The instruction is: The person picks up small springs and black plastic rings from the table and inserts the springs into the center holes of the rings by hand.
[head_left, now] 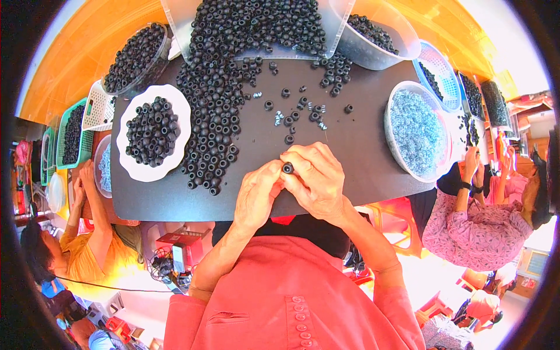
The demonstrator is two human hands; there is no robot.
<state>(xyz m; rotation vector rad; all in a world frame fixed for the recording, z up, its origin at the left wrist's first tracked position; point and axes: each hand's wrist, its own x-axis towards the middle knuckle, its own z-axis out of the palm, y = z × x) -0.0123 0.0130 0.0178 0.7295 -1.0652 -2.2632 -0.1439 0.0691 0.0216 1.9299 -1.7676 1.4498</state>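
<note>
In the head view, good handling likely means a light, steady pinch with the hollow end kept visible. The small black part [287,168] is near the frame's centre, between the left hand [256,189] and right hand [318,181], both narrowed on it; loose black pieces [289,139] lie just above.

On the dark table [361,149], small black round pieces [213,131] lie in a big heap toward the left. A white wavy plate [146,173] sits beside them, a round clear tub [388,125] stands at the right, and tiny silvery bits [279,119] lie between.
</note>
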